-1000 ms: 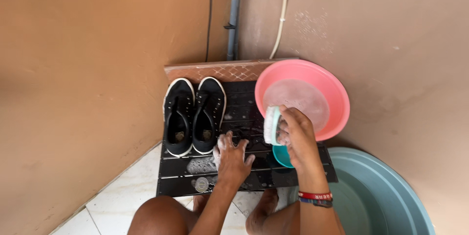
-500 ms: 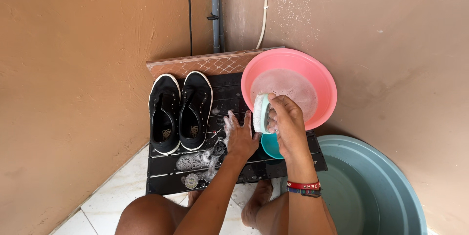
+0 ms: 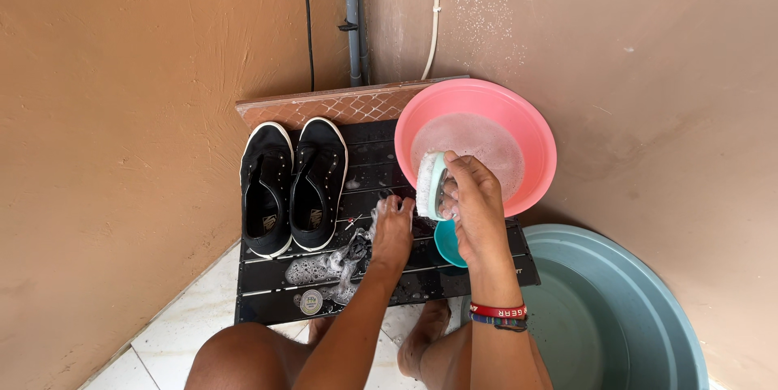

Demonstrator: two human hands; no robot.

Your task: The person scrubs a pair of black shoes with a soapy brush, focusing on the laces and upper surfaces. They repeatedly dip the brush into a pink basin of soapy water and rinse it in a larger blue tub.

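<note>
Over the low black slatted surface [image 3: 486, 264] in the corner of the room, seen from the head camera, the right hand [image 3: 474, 207] is raised with its fingers [image 3: 463, 169] curled tight around a pale green and white scrub brush [image 3: 429, 186], thumb on the near side, the brush held upright and coated in suds. That brush sits just in front of the near rim of the pink basin [image 3: 535, 135], which holds soapy water and rests against the wall. Beside it, the left hand [image 3: 393, 232] lies low on the surface, its fingers [image 3: 395, 205] bent downward and close together, pressing on a wet, foamy shoelace [image 3: 340, 260] that trails toward the near edge; whether they pinch it or only hold it flat cannot be told. A small teal bowl [image 3: 447, 244] peeks out between the two forearms, under the right hand. To the left, a pair of black sneakers [image 3: 293, 187] with white soles stands side by side, toes toward the wall, well apart from both hands. A large grey-green tub [image 3: 640, 309] sits on the floor at the right, near the right wrist, which bears red and dark bracelets [image 3: 497, 315].
</note>
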